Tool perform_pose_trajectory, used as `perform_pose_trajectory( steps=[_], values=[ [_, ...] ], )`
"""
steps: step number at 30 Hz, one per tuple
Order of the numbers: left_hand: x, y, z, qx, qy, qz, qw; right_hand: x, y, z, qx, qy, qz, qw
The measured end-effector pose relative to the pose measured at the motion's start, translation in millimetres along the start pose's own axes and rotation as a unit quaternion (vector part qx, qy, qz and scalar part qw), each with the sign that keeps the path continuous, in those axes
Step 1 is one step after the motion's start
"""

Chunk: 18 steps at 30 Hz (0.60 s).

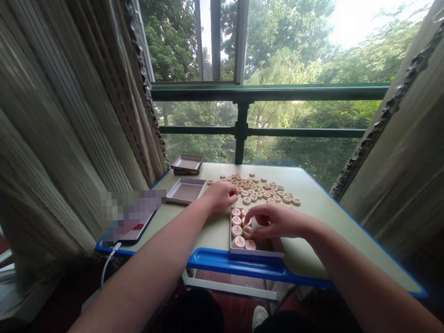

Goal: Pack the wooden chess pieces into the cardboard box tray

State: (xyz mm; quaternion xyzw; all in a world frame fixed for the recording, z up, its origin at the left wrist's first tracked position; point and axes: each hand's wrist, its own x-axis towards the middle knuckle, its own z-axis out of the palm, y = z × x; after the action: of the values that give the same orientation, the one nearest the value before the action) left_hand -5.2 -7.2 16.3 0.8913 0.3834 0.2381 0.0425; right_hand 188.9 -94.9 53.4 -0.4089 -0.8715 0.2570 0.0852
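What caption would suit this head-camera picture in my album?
Right hand over a shallow box of round pieces, left hand near more pieces spread across a table by a window.

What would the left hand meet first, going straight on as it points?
Most likely the loose round pieces beside the left hand, though its height above the table is unclear.

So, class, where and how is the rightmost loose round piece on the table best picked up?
Probably pinch the rightmost piece by opposite sides of its rim, coming from above and the right. It lies flat, a low disc; another piece sits close on its left, while tabletop lies to its right.
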Motion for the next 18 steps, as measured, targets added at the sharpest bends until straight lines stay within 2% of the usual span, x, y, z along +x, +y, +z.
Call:
perform_pose_trajectory(
  steps=[6, 8, 10, 12, 15, 17, 18],
  values=[
    [0, 1, 0.2, 0.003, -0.003, -0.002, 1.000, 0, -2, 2, 0.001, -0.008, -0.016, 1.000],
    [1, 1, 0.4, 0.003, -0.004, -0.003, 1.000, 1, 0, 1, 0.005, 0.010, -0.017, 1.000],
    [1, 0, 1.3, 0.002, -0.004, -0.007, 1.000, 4, 7, -1, 0.002, 0.061, -0.012, 0.998],
    [2, -3, 3.3, 0.002, -0.004, -0.013, 1.000, 8, 20, -4, -0.022, 0.152, 0.005, 0.988],
    [3, -8, 7.5, 0.010, -0.009, -0.012, 1.000, 16, 45, -6, -0.107, 0.304, 0.069, 0.944],
    [4, -10, 10.1, 0.016, -0.015, -0.009, 1.000, 21, 60, -5, -0.139, 0.335, 0.106, 0.926],
    [5, -11, 11.1, 0.016, -0.018, -0.008, 1.000, 22, 66, -4, -0.144, 0.332, 0.123, 0.924]
  ],
)
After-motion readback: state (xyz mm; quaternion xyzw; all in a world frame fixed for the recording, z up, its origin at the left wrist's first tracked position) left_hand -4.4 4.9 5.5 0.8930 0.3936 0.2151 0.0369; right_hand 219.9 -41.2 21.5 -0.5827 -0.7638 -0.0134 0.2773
